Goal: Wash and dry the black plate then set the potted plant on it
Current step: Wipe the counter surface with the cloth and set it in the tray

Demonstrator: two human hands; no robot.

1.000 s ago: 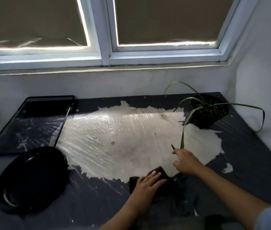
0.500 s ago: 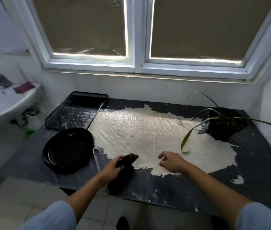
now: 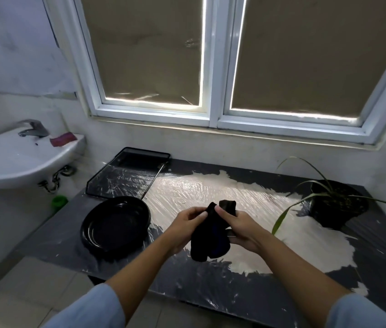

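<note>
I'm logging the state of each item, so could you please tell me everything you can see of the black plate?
The black plate is round and glossy, with a raised rim and a shallow, ringed well that catches faint highlights; it looks like plastic, though that is unsure. It lies flat and right way up on the dark table, near the front left edge, just in front of the black tray. Nothing lies in it and neither hand touches it. Whether it is wet cannot be told.

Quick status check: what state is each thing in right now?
black plate: upright on the table, empty, untouched
black cloth: lifted off the table, bunched, held in both hands
left hand: grips the cloth
right hand: grips the cloth
potted plant: upright on the table, not on the plate
faucet: no water visible
black tray: flat, by the plate
</note>
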